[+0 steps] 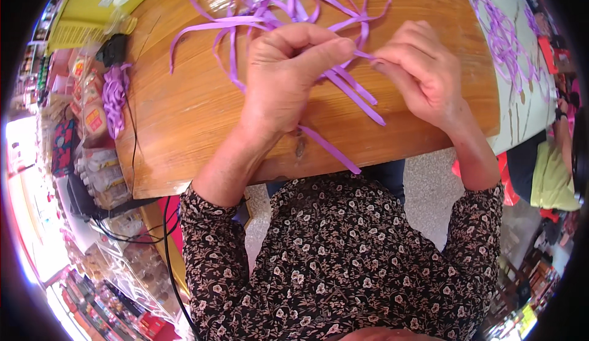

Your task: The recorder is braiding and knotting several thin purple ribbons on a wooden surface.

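Between my two hands runs a short stretch of flat purple ribbon (364, 54). My left hand (288, 71) pinches it between thumb and forefinger. A little to the right, the thumb and fingertips of my right hand (423, 71) grip the other side of that stretch. Loose purple ribbon ends (356, 99) stick out below the hands over the wooden table, and one more strip (331, 151) hangs toward the near edge. Beyond my hands lies a tangled heap of purple ribbons (294, 0), with something clear and shiny among them, too blurred to name.
The wooden tabletop (184, 138) spans the middle. On a pale marbled surface (521, 117) at right lie more purple ribbons (503, 40). At left are a purple ribbon bundle (115, 95), packaged goods (92, 111), a black cable (134, 138) and a yellow box (101, 3). A person (555, 169) is at far right.
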`<state>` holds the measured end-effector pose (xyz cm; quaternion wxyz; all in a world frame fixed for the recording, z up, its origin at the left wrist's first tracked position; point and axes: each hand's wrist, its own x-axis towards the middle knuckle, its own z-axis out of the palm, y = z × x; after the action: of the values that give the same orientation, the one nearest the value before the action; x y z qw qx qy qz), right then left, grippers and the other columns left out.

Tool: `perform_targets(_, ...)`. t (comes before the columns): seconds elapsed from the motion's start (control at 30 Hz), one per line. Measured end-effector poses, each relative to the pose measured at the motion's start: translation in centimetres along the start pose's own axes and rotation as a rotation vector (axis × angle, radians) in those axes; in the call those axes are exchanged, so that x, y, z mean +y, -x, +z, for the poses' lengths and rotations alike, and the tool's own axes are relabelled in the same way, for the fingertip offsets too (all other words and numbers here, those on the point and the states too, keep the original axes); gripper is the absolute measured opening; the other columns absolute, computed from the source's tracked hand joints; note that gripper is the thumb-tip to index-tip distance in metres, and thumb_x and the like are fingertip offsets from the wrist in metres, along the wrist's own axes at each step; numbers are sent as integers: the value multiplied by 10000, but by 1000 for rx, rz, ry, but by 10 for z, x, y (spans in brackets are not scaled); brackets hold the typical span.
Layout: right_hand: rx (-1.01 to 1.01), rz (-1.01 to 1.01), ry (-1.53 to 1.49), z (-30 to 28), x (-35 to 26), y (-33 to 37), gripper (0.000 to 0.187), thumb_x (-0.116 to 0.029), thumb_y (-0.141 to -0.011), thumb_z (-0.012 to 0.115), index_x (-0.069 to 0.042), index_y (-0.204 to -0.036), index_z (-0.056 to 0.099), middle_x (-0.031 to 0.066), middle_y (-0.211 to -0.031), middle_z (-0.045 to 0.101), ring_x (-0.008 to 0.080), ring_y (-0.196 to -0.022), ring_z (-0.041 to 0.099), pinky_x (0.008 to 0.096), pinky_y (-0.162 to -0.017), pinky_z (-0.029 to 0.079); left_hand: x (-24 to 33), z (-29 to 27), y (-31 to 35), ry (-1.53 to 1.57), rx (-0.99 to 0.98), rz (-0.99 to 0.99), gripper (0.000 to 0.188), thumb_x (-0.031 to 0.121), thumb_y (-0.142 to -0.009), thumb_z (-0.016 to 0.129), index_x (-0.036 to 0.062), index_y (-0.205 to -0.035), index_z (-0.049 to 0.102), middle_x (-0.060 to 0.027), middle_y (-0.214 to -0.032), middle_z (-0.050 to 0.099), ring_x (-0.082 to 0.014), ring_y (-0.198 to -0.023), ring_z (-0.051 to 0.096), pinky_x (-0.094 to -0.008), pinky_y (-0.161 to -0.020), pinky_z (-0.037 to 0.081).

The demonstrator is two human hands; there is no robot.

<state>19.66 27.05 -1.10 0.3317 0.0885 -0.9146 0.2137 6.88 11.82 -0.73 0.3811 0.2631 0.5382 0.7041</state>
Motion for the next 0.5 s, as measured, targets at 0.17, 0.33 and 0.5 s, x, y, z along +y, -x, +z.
perform_targets(0.17, -53, -37, 109, -14, -8, 0, 120, -1, -680, 672, -12, -774, 598, 67, -674, 515, 230, -617, 471, 318, -597, 368, -5, 3, 3, -144, 21, 62, 70, 51, -767, 681, -15, -772, 660, 5, -655, 605, -32, -597, 513, -184, -525, 414)
perform_targets(0.33, -23, 32, 79, -22, -4, 7, 88, -17, -725, 661, -17, -787, 599, 44, -686, 519, 168, -600, 464, 293, -602, 361, -6, -2, 0, -302, -148, 154, 97, 71, -781, 671, -18, -810, 646, 20, -625, 566, -32, -575, 495, -201, -508, 407)
perform_targets(0.5, 391, 453, -310, -62, 19, 18, 116, -11, -889, 507, 38, -963, 581, 45, -884, 559, 132, -773, 492, 287, -768, 424, -4, -11, -4, -395, -213, 239, 148, 93, -795, 671, 7, -909, 629, 45, -621, 517, -28, -543, 455, -201, -488, 388)
